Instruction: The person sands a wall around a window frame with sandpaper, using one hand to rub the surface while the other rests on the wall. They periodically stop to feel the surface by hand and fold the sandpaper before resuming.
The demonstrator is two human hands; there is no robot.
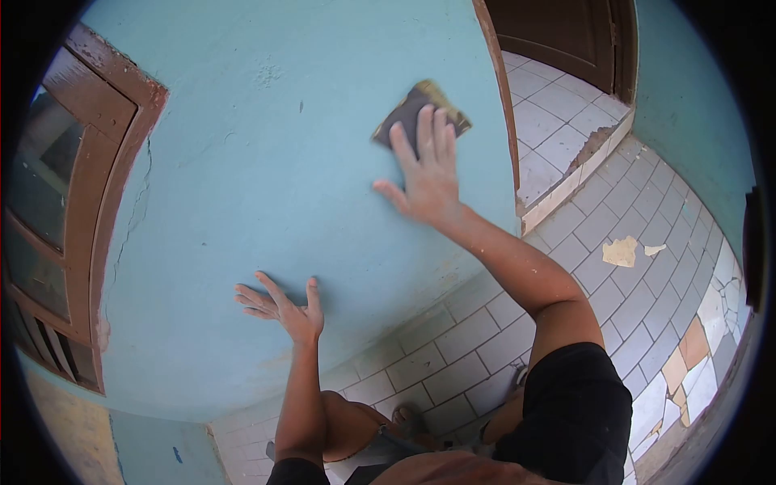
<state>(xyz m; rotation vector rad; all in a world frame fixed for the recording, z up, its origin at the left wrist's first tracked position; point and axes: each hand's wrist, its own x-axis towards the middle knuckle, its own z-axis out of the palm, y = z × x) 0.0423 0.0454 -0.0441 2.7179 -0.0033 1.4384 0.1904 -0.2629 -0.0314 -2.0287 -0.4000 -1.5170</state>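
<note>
Two bare hands reach to the blue wall (242,186): nearer, the left hand (293,311), fingers spread open against or just off it, I cannot tell; farther up, the right hand (428,174), fingers extended flat over the dark sandpaper (392,129) on the wall. Beyond is a doorway floor (537,121).
</note>
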